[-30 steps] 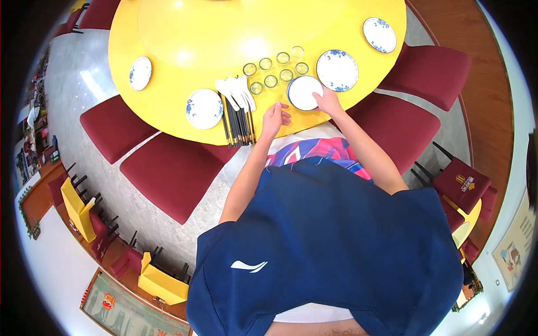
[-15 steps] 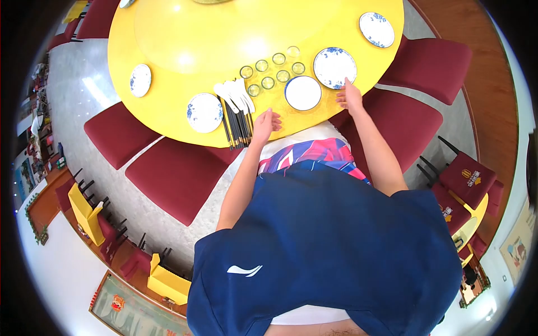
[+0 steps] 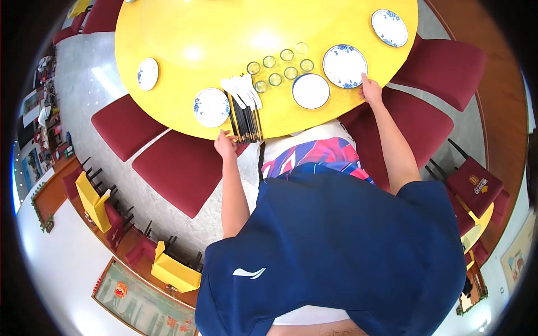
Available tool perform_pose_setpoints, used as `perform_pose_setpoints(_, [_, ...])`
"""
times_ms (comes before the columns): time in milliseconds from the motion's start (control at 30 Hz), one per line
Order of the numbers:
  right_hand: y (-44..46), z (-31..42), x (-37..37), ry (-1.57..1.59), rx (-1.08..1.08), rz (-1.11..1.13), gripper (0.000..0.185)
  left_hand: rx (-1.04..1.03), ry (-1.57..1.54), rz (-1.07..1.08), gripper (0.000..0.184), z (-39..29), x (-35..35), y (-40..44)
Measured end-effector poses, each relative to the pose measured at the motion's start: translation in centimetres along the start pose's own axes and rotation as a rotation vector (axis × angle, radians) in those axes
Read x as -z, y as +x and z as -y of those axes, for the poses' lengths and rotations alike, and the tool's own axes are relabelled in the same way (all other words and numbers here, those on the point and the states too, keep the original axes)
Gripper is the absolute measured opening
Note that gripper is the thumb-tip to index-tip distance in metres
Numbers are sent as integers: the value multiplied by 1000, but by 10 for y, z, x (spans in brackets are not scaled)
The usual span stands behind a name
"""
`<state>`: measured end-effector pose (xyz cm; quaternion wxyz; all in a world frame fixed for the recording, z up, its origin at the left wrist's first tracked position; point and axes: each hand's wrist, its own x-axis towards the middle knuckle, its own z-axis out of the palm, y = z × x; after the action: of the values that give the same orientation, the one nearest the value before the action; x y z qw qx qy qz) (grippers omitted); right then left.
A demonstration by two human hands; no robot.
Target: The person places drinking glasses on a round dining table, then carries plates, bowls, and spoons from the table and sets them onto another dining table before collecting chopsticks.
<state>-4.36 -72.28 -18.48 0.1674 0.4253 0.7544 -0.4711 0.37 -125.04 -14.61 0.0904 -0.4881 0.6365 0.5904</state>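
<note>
My right hand [image 3: 371, 91] is closed at the near right rim of a large white plate with blue flowers [image 3: 344, 66], its thumb and fingertips at the edge. My left hand [image 3: 226, 145] is at the table's near edge, fingers apart and holding nothing visible. It is just left of the lower ends of a row of dark chopsticks [image 3: 244, 124] and below a smaller flowered plate [image 3: 211, 107]. White spoons [image 3: 241, 89] lie in a pile over the chopsticks' upper ends. Between the hands sits a white bowl or plate with a blue rim [image 3: 311, 91].
Several clear glasses [image 3: 275, 79] stand in two rows behind the blue-rimmed dish on the yellow round table [image 3: 179, 101]. More flowered plates sit at the left [image 3: 148, 74] and far right [image 3: 389, 28]. Maroon chairs [image 3: 179, 168] line the near edge.
My left hand has moved left, from right of the chopsticks to beside their lower left ends. My right hand stays at the large plate's rim. The view has shifted slightly.
</note>
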Motion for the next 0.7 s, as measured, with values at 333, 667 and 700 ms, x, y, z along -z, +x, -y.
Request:
perform_pose_setpoints(333, [50,21,42,45,-73,-103,58,-26,400,-183,51,-9,15,116])
perform_pose_setpoints(667, [129,62,69,618,-130,53,47,-655,796,-302,45,-93,22,12])
perform_pose_setpoints(700, [134,65,67,671,-146,49,44,-692,778,-287,44,-103,20,-4])
